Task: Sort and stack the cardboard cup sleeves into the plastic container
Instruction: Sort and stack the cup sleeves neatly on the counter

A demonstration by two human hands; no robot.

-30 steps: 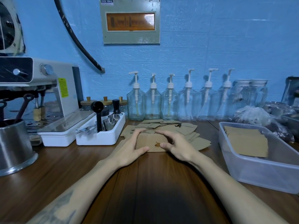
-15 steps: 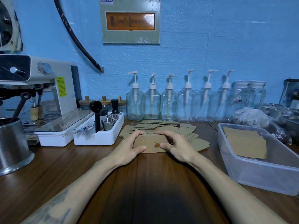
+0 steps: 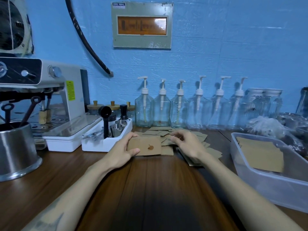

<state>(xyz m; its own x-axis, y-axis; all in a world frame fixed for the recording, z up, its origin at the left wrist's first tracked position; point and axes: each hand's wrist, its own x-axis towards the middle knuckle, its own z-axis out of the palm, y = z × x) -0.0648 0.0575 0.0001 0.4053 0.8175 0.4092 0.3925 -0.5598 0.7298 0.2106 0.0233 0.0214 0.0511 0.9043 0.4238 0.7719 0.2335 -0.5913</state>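
Here, left of the clear plastic container [image 3: 260, 182] on the wooden bench [image 3: 150, 189], our left hand [image 3: 122, 153] pinches a small stack of flat brown cardboard cup sleeves [image 3: 145, 145] while our right hand [image 3: 188, 144], fingers loosely curled, touches the loose pile [image 3: 186, 139]; light and bendable, they're best gripped by opposite edges.

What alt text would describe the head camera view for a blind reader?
The left hand grips a small stack of cardboard sleeves while the right hand reaches into the loose pile. A plastic container at right holds stacked sleeves.
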